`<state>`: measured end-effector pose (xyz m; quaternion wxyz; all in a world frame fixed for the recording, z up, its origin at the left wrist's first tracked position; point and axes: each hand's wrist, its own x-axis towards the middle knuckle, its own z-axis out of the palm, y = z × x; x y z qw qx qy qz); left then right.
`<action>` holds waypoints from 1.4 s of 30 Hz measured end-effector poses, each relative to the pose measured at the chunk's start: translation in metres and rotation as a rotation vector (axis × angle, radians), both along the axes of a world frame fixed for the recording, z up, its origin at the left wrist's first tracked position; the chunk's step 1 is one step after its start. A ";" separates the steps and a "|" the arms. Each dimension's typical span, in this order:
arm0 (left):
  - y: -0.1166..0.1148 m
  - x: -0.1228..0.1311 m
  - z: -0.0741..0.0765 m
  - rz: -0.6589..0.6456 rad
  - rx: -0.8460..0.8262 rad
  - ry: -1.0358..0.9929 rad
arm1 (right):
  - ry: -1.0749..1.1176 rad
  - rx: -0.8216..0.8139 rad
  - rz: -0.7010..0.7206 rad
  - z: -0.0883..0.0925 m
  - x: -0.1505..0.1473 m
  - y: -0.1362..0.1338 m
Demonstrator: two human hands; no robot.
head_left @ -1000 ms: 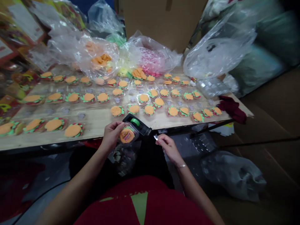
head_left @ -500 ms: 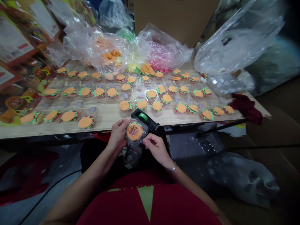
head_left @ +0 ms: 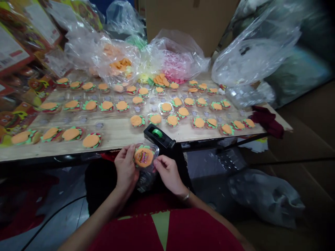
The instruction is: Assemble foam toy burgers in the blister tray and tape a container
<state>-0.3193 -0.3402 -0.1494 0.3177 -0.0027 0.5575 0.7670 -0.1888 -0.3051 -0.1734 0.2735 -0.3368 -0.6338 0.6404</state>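
Observation:
A clear plastic burger box point(head_left: 144, 157) with a printed lid is held over my lap; an orange bun and green edging show through it. My left hand point(head_left: 127, 167) grips its left side, thumb and fingers closed on the rim. At the lower right corner, my right hand point(head_left: 169, 172) pinches the box's edge between thumb and fingers. Just beyond the box, a black tape dispenser point(head_left: 159, 136) with a green roll sits at the table's front edge. More clear plastic, partly hidden, lies under the box on my lap.
Rows of toy burgers point(head_left: 91, 141) in clear trays cover the wooden table point(head_left: 116, 134). Behind them stand plastic bags of orange pieces point(head_left: 120, 66) and pink pieces point(head_left: 174, 64). A dark red cloth point(head_left: 267, 122) hangs at the right edge. Printed packages point(head_left: 15, 48) are stacked at left.
Both hands have brought the burger box slightly down and left, away from the tape dispenser. The camera view has shifted a little. Both hands keep their grip on the box.

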 end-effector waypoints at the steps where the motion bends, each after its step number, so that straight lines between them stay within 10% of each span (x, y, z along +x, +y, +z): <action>1: -0.006 0.002 -0.003 0.007 -0.003 -0.033 | 0.026 -0.041 0.069 -0.001 -0.001 -0.001; 5: -0.021 -0.004 -0.012 -0.088 -0.061 -0.156 | -0.054 0.128 0.318 0.006 0.007 0.010; 11: -0.004 -0.050 -0.018 -0.059 -0.088 -0.073 | -0.367 0.659 -0.198 -0.020 0.019 0.063; 17: 0.013 -0.057 -0.037 -0.259 -0.057 0.022 | -0.289 0.517 -0.306 -0.081 0.003 0.073; 24: 0.000 -0.072 -0.018 -0.399 0.001 0.106 | 0.076 -0.196 -0.260 -0.039 0.021 0.054; 29: -0.009 -0.076 -0.016 -0.311 -0.029 0.038 | 0.161 -0.784 -0.271 -0.052 0.026 0.061; 42: -0.015 -0.084 -0.026 -0.288 -0.086 -0.005 | 0.104 -0.625 -0.298 -0.062 0.024 0.081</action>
